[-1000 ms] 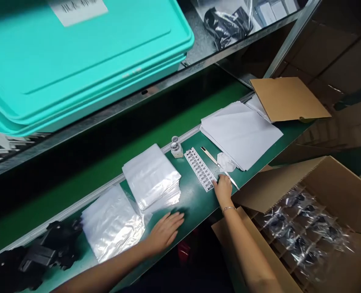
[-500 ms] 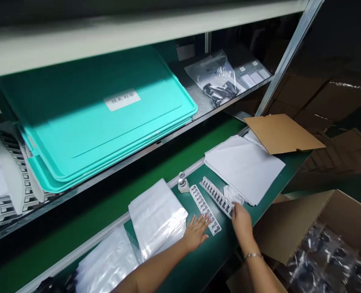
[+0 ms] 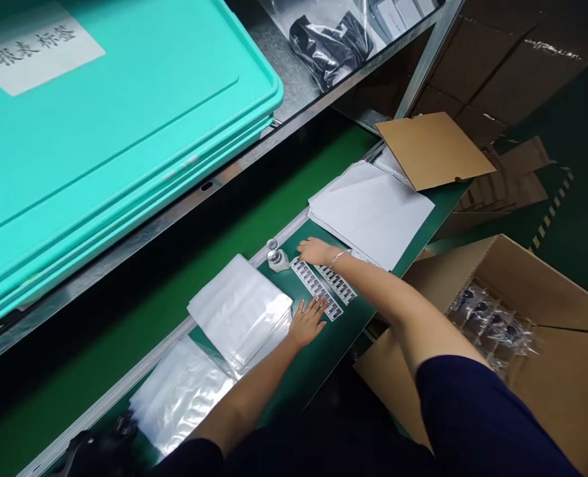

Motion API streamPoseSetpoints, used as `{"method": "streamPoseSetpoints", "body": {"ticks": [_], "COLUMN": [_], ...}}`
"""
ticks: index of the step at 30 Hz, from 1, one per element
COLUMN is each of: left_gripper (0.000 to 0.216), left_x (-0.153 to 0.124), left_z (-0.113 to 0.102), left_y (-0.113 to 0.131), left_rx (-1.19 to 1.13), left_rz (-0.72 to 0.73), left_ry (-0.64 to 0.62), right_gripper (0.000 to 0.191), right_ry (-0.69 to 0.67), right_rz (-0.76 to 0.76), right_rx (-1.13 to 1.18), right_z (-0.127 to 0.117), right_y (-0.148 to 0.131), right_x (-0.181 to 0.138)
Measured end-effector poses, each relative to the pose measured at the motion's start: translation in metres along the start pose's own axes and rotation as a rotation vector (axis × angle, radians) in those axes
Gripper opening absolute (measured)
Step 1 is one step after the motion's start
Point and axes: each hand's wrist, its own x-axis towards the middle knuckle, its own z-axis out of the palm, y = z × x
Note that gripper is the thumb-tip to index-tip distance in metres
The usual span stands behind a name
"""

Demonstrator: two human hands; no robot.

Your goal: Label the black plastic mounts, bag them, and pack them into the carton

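Two strips of labels lie side by side on the green bench, each printed with a row of dark-and-light rectangles. My left hand is spread flat at the near end of the left label strip, its fingertips touching it. My right hand reaches across to the far end of the right label strip, partly covering it, with its fingers stretched out to the left. A small bottle with a metal top stands just left of that hand. Crumpled white paper behind my right wrist is mostly hidden.
Clear plastic bags lie stacked at left, beside more bags. White sheets and a cardboard piece lie at the far right. An open carton with bagged parts stands at right. Teal lids rest on the shelf above.
My right hand has moved from the near end of the right strip to its far end. My left hand stays on the left strip. The view has tilted downward.
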Motion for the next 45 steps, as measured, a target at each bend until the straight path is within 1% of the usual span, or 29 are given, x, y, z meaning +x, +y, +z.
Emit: {"method": "streamPoseSetpoints", "body": {"ticks": [2, 4, 6, 7, 8, 10, 11, 12, 13, 14, 15, 17, 18, 19, 20, 21, 22, 23, 24, 25, 27, 28, 30, 32, 34, 37, 41, 45], "left_gripper": [0.054, 0.053, 0.051, 0.05, 0.048, 0.048, 0.049, 0.05, 0.051, 0.052, 0.052, 0.053, 0.055, 0.058, 0.06, 0.06, 0.058, 0.056, 0.055, 0.054, 0.05, 0.046, 0.039, 0.037, 0.037, 0.038, 0.038, 0.036], "left_x": [0.0, 0.0, -0.002, -0.003, -0.003, -0.004, -0.004, -0.004, -0.004, -0.005, -0.005, -0.004, -0.001, 0.004, 0.011, 0.022, 0.035, 0.051, 0.068, 0.086, 0.119, 0.132, 0.15, 0.156, 0.156, 0.153, 0.153, 0.154], "left_z": [0.0, -0.001, -0.001, -0.001, -0.001, 0.0, -0.001, -0.001, -0.004, -0.007, -0.013, -0.031, -0.044, -0.059, -0.076, -0.093, -0.111, -0.126, -0.139, -0.149, -0.159, -0.159, -0.153, -0.145, -0.14, -0.138, -0.14, -0.141], "left_y": [-0.001, -0.001, -0.002, -0.003, -0.004, -0.008, -0.009, -0.009, -0.008, -0.005, 0.001, 0.022, 0.037, 0.055, 0.076, 0.098, 0.122, 0.146, 0.169, 0.19, 0.223, 0.236, 0.251, 0.256, 0.256, 0.253, 0.247, 0.244], "left_rx": [0.006, 0.005, -0.001, -0.003, -0.004, 0.003, 0.008, 0.01, 0.008, 0.0, -0.018, -0.083, -0.133, -0.196, -0.274, -0.364, -0.458, -0.538, -0.575, -0.564, -0.454, -0.362, -0.176, -0.055, -0.014, -0.011, -0.029, -0.099], "left_rz": [0.001, 0.0, -0.003, -0.002, 0.001, 0.014, 0.013, 0.006, -0.006, -0.02, -0.033, -0.048, -0.051, -0.059, -0.054, -0.069, -0.108, -0.13, -0.129, -0.123, -0.133, -0.144, -0.194, -0.233, -0.241, -0.232, -0.198, -0.159], "left_ry": [0.009, 0.016, 0.018, 0.016, 0.011, 0.001, 0.005, 0.014, 0.024, 0.032, 0.039, 0.05, 0.057, 0.069, 0.07, 0.064, 0.058, 0.039, 0.01, -0.034, -0.138, -0.189, -0.266, -0.295, -0.284, -0.268, -0.284, -0.285], "right_gripper": [0.017, 0.02, 0.032, 0.037, 0.038, 0.033, 0.032, 0.031, 0.029, 0.028, 0.03, 0.04, 0.044, 0.047, 0.05, 0.051, 0.053, 0.054, 0.055, 0.056, 0.057, 0.057, 0.057, 0.058, 0.059, 0.061, 0.062, 0.063], "right_ry": [0.006, 0.049, 0.112, 0.154, 0.2, 0.459, 0.557, 0.618, 0.652, 0.667, 0.671, 0.667, 0.625, 0.542, 0.453, 0.364, 0.296, 0.259, 0.244, 0.242, 0.246, 0.249, 0.256, 0.261, 0.255, 0.225, 0.197, 0.159], "right_rz": [-0.011, 0.03, 0.107, 0.15, 0.183, 0.245, 0.314, 0.424, 0.593, 0.807, 0.955, 1.161, 1.275, 1.366, 1.421, 1.443, 1.429, 1.392, 1.357, 1.334, 1.311, 1.307, 1.3, 1.282, 1.266, 1.269, 1.282, 1.306], "right_rx": [0.021, 0.048, 0.082, 0.113, 0.149, 0.335, 0.392, 0.412, 0.404, 0.367, 0.363, 0.373, 0.376, 0.383, 0.395, 0.407, 0.418, 0.428, 0.43, 0.428, 0.432, 0.438, 0.449, 0.455, 0.456, 0.443, 0.411, 0.385], "right_z": [0.002, 0.003, 0.006, 0.011, 0.02, 0.046, 0.064, 0.084, 0.105, 0.127, 0.149, 0.19, 0.208, 0.225, 0.239, 0.251, 0.261, 0.268, 0.273, 0.276, 0.278, 0.279, 0.279, 0.278, 0.278, 0.277, 0.275, 0.274], "right_y": [-0.012, -0.025, -0.043, -0.055, -0.07, -0.106, -0.126, -0.146, -0.165, -0.181, -0.193, -0.206, -0.207, -0.207, -0.205, -0.204, -0.204, -0.204, -0.205, -0.206, -0.208, -0.209, -0.21, -0.209, -0.209, -0.209, -0.21, -0.21], "right_x": [0.017, 0.016, -0.008, -0.028, -0.055, -0.122, -0.16, -0.201, -0.242, -0.283, -0.321, -0.387, -0.413, -0.433, -0.449, -0.459, -0.466, -0.47, -0.472, -0.473, -0.473, -0.472, -0.473, -0.474, -0.475, -0.476, -0.476, -0.474]}}
